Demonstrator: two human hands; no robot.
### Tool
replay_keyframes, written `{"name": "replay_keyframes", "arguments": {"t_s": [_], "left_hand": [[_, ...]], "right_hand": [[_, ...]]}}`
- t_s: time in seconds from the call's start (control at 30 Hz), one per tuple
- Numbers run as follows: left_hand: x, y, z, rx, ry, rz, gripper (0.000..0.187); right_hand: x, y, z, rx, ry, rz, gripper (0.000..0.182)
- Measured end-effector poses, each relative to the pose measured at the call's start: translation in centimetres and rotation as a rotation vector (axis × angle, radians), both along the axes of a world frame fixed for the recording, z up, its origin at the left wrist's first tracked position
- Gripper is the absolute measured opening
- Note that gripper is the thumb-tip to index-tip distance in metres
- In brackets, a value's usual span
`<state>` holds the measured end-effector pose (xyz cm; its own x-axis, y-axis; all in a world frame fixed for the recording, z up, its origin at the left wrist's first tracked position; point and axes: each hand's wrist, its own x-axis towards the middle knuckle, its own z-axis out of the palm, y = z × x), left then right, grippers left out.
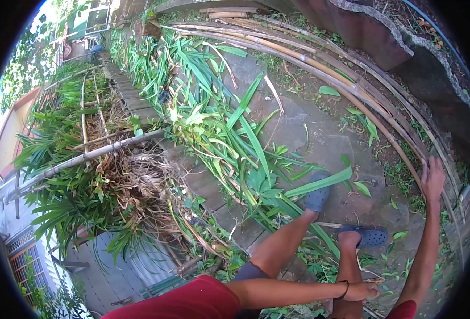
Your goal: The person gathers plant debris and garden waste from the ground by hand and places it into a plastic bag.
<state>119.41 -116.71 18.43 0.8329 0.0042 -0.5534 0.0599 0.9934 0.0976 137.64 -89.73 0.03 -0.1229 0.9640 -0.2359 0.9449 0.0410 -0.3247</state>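
My right hand (433, 178) reaches out at the right, its fingers around the end part of a bamboo pole (320, 66) in a long bundle by the wall. How firmly it grips is hard to see. Nearer to me, my left hand (363, 291), with a dark band at the wrist, is closed beside my right lower leg; what its fingers hold, if anything, is hidden. My feet wear dark blue clogs (374, 237) on the stone path. Long cut green leaves (253, 151) lie in a heap left of my feet.
Rusty corrugated metal sheets (362, 34) edge the path at the upper right. Left of the path, a row of grey edging blocks (128, 90) borders leafy plants (48, 138), and a bamboo rail (102, 150) crosses them. Stone slabs (293, 125) show between the leaves and poles.
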Motion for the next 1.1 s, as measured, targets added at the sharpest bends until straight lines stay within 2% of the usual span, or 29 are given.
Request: {"name": "replay_keyframes", "arguments": {"t_s": [0.03, 0.13, 0.17, 0.4, 0.43, 0.47, 0.5, 0.53, 0.6, 0.63, 0.67, 0.7, 0.73, 0.77, 0.8, 0.87, 0.93, 1.0, 1.03, 1.1], "left_hand": [[0.1, 0.2, 0.0, 0.003, 0.001, 0.003, 0.039], [-0.1, 0.6, 0.1, -0.007, 0.007, -0.024, 0.04], [-0.1, 0.8, 0.1, -0.026, 0.019, -0.02, 0.041], [0.9, -2.0, -1.8, -0.012, 0.011, 0.031, 0.045], [0.9, -1.6, -1.7, -0.007, 0.008, 0.031, 0.045], [0.8, -1.3, -1.5, 0.002, 0.035, 0.023, 0.051], [0.8, -1.0, -1.3, 0.01, 0.062, 0.016, 0.058], [0.6, -0.5, -1.0, 0.011, 0.058, 0.018, 0.058], [0.2, 0.6, -0.5, -0.036, 0.034, -0.061, 0.045], [0.0, 0.8, -0.4, -0.039, 0.031, -0.059, 0.045], [-0.1, 0.9, -0.3, -0.057, 0.034, -0.074, 0.046], [-0.2, 1.0, -0.3, -0.073, 0.036, -0.091, 0.046], [-0.2, 1.0, -0.4, -0.073, 0.031, -0.091, 0.046], [-0.3, 0.9, -0.4, -0.07, 0.031, -0.097, 0.047], [-0.3, 0.8, -0.4, -0.068, 0.032, -0.103, 0.048], [-0.4, -0.2, -1.0, -0.052, 0.027, -0.112, 0.048], [-0.3, -0.4, -1.7, -0.024, 0.029, -0.123, 0.048], [0.1, -0.7, -1.5, -0.046, 0.037, -0.105, 0.049], [0.1, -0.4, -1.4, -0.046, 0.041, -0.109, 0.049], [-0.1, 0.1, -0.7, -0.105, 0.027, -0.113, 0.048]], "right_hand": [[-0.5, -0.2, 0.2, 0.159, 0.013, 0.025, 0.021], [-1.8, -0.4, 1.6, 0.059, 0.106, 0.012, 0.017], [-2.5, -0.4, 2.2, 0.163, 0.143, 0.039, 0.013], [-5.1, 0.4, 9.9, 0.225, 0.195, 0.018, 0.011], [-4.7, 0.5, 10.7, 0.293, 0.187, 0.083, 0.013], [-4.3, 0.5, 11.6, 0.358, 0.177, 0.151, 0.015], [-4.0, 0.2, 12.7, 0.277, 0.223, 0.091, 0.016], [-3.5, -0.1, 13.3, 0.277, 0.22, 0.093, 0.016], [-2.7, -0.6, 14.2, 0.301, 0.285, 0.105, 0.015], [-2.4, -0.8, 14.8, 0.253, 0.267, 0.074, 0.005], [-1.6, -1.7, 14.3, 0.251, 0.264, 0.075, 0.005], [-0.4, -2.7, 13.2, 0.227, 0.34, -0.096, 0.005], [-0.1, -3.1, 12.8, 0.204, 0.415, -0.266, 0.011], [-0.2, -3.2, 12.3, 0.235, 0.419, -0.328, 0.019], [-0.6, -3.1, 11.7, 0.233, 0.418, -0.326, 0.019], [-2.0, -2.6, 10.2, 0.126, 0.344, -0.241, 0.022], [-4.9, -1.9, 8.6, -0.098, 0.505, -0.451, 0.031], [-6.1, -1.5, 6.2, -0.275, 0.714, -0.479, 0.041], [-7.1, -1.0, 5.9, -0.274, 0.719, -0.482, 0.041], [-9.3, -0.7, 6.3, -0.439, 0.706, -0.369, 0.052]]}}
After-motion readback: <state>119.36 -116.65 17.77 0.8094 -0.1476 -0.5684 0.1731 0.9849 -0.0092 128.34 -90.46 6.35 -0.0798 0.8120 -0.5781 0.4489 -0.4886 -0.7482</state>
